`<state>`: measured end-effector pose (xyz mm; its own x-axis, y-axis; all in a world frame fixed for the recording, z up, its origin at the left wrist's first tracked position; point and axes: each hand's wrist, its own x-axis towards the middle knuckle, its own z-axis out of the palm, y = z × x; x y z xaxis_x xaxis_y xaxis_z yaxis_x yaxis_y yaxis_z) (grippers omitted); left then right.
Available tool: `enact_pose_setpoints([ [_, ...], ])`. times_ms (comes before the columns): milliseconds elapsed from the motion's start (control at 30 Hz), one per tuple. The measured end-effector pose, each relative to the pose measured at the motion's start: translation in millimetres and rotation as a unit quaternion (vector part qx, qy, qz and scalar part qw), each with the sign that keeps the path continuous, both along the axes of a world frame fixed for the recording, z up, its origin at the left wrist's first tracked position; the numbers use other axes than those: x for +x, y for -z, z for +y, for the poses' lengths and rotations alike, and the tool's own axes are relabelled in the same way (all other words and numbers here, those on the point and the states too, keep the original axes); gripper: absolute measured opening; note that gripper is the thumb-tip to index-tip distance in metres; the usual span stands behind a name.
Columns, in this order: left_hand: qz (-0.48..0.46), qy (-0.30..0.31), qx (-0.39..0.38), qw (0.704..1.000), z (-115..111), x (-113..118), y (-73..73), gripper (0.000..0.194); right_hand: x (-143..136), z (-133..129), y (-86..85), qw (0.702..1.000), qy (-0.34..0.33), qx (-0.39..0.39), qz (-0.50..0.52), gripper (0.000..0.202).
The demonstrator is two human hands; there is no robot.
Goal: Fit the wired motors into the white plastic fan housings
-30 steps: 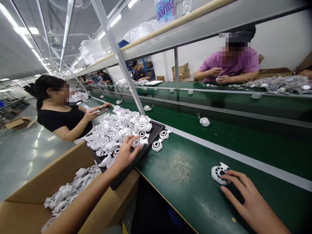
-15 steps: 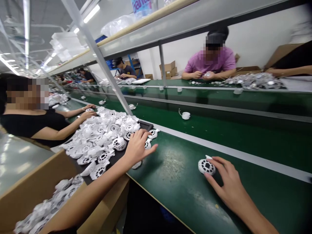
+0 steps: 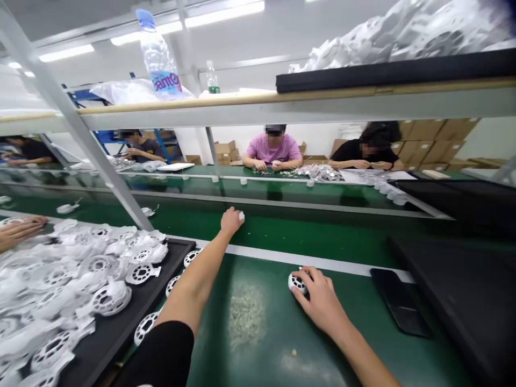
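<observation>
1. Exposure bright overall; cool white light from overhead ceiling tubes [image 3: 226,13], clipped to plain white.
2. Green work surface [image 3: 209,344] shows soft sheen; shadows diffuse. Far green bench [image 3: 258,186] carries dark, blurry reflections.
3. White plastic housings [image 3: 52,274] read pale, low in contrast; outlines merge within the pile.
4. Black tray [image 3: 455,290] at right sits in deep shade, little detail.
5. Wide-angle stretch toward side edges; top right corner darkens.
6. Distant background soft; square pixelation masks faces.

White wall [image 3: 237,138] behind; lit tube lights [image 3: 226,13] above; long shelf [image 3: 226,102] spans the green desk [image 3: 282,333]; cartons [image 3: 433,138] stacked far right.
</observation>
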<state>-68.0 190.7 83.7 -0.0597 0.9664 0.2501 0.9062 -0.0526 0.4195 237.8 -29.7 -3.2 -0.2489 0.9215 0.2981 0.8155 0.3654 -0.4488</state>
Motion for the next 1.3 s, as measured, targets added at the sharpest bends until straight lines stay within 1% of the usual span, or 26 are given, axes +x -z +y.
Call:
enact_pose_setpoints([
  [67,-0.041,0.0,0.004,0.999,-6.8,4.9,-3.3,0.036,2.3,1.0,-2.1,1.0,0.019,0.005,-0.005,0.024],
  [100,-0.063,0.01,0.004,0.998,-14.0,11.5,-1.4,0.036,3.7,1.3,-3.6,0.999,0.033,0.01,-0.009,0.023],
  [167,-0.107,0.055,-0.003,0.993,-39.1,31.8,10.8,0.039,5.1,0.5,-7.6,0.997,0.064,0.031,-0.011,0.022],
  [200,-0.127,0.088,-0.012,0.988,-57.3,43.8,20.4,0.045,4.3,-0.9,-10.0,0.997,0.07,0.043,-0.001,0.022],
  [267,-0.155,0.162,-0.037,0.974,-101.9,65.3,41.7,0.052,-1.0,-5.5,-14.6,0.996,0.052,0.053,0.051,0.023],
  [333,-0.171,0.229,-0.069,0.956,-147.5,77.3,58.2,0.048,-10.1,-10.6,-17.3,0.994,0.012,0.04,0.104,0.031],
  [400,-0.152,0.268,-0.086,0.948,-180.6,77.5,65.4,0.042,-18.6,-13.8,-17.2,0.993,-0.02,0.019,0.11,0.038],
  [433,-0.124,0.278,-0.083,0.949,-190.0,74.1,66.0,0.041,-21.4,-14.3,-16.3,0.995,-0.031,0.01,0.098,0.038],
  [500,-0.066,0.293,-0.064,0.952,-195.1,63.2,63.4,0.04,-23.1,-13.4,-13.9,0.996,-0.053,-0.004,0.073,0.028],
  [567,-0.053,0.334,-0.059,0.939,-188.6,50.8,59.1,0.039,-20.9,-11.0,-11.8,0.996,-0.066,-0.011,0.063,0.021],
  [600,-0.069,0.371,-0.075,0.923,-183.9,45.1,56.9,0.043,-19.3,-9.7,-11.2,0.996,-0.069,-0.01,0.061,0.021],
  [667,-0.108,0.447,-0.126,0.879,-176.5,36.3,53.1,0.056,-16.3,-7.4,-10.7,0.996,-0.073,-0.006,0.058,0.023],
  [700,-0.122,0.473,-0.15,0.859,-174.7,33.5,51.7,0.06,-14.9,-6.3,-10.7,0.996,-0.072,-0.001,0.058,0.025],
  [733,-0.131,0.487,-0.168,0.847,-174.3,32.0,50.6,0.061,-13.3,-5.1,-10.8,0.996,-0.065,0.006,0.055,0.027],
  [767,-0.137,0.489,-0.178,0.843,-175.3,31.6,50.0,0.061,-11.3,-3.6,-10.9,0.997,-0.051,0.013,0.051,0.029],
  [833,-0.133,0.47,-0.183,0.854,-180.2,34.2,51.0,0.063,-4.5,0.5,-11.0,0.999,-0.006,0.026,0.03,0.034],
  [900,-0.105,0.439,-0.173,0.876,-186.4,39.6,55.1,0.065,5.7,6.0,-11.2,0.999,0.039,0.027,0.003,0.035],
  [933,-0.09,0.424,-0.164,0.886,-189.3,42.8,58.0,0.063,11.3,8.6,-11.6,0.998,0.056,0.025,-0.009,0.034],
  [1000,-0.074,0.399,-0.145,0.902,-193.4,48.5,64.7,0.056,19.9,11.9,-13.6,0.996,0.081,0.027,-0.022,0.03],
  [1067,-0.076,0.387,-0.132,0.91,-195.3,52.7,70.8,0.054,20.9,11.0,-16.8,0.995,0.092,0.044,-0.002,0.027],
  [1133,-0.082,0.376,-0.119,0.915,-195.8,55.5,75.2,0.054,12.3,5.8,-19.3,0.995,0.061,0.038,0.067,0.025],
  [1167,-0.084,0.374,-0.11,0.917,-195.7,56.6,76.7,0.055,5.2,2.2,-19.7,0.993,0.031,0.016,0.113,0.024],
  [1233,-0.086,0.374,-0.095,0.919,-195.5,58.8,78.7,0.055,-10.8,-5.1,-18.5,0.979,-0.029,-0.052,0.193,0.023],
  [1300,-0.09,0.371,-0.086,0.92,-195.3,61.2,79.8,0.053,-24.2,-10.3,-15.4,0.965,-0.043,-0.105,0.237,0.024],
])
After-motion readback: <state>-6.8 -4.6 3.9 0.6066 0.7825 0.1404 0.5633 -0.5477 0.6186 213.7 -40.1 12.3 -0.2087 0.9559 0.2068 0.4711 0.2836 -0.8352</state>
